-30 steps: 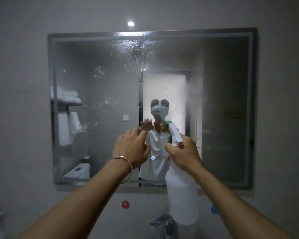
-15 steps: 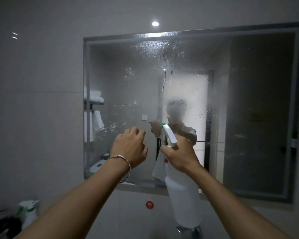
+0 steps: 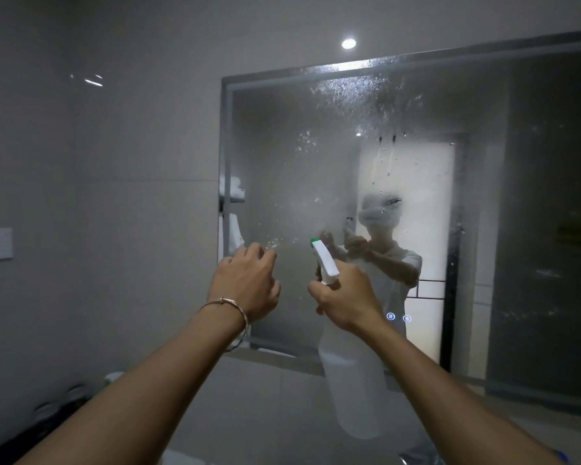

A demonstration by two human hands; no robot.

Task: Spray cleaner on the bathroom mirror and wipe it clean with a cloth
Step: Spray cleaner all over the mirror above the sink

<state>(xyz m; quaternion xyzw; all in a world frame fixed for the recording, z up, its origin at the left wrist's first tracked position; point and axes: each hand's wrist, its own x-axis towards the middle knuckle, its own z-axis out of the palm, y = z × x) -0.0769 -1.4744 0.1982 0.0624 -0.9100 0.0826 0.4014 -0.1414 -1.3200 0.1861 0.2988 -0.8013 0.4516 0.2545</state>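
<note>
Wet drops cover the mirror [image 3: 282, 162] at centre; right hand [image 3: 346, 297] holds the spray bottle [image 3: 353, 380], left hand [image 3: 245, 286] loosely curled, empty; wiping remains.

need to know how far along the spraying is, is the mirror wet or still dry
Wet, in part: the mirror has droplets and runs across its top and middle, while its darker right side shows only a few specks.

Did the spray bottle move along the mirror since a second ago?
Yes. The spray bottle in the right hand was near the middle of the mirror; now it is closer to the mirror's left edge, so it moved left.
</note>
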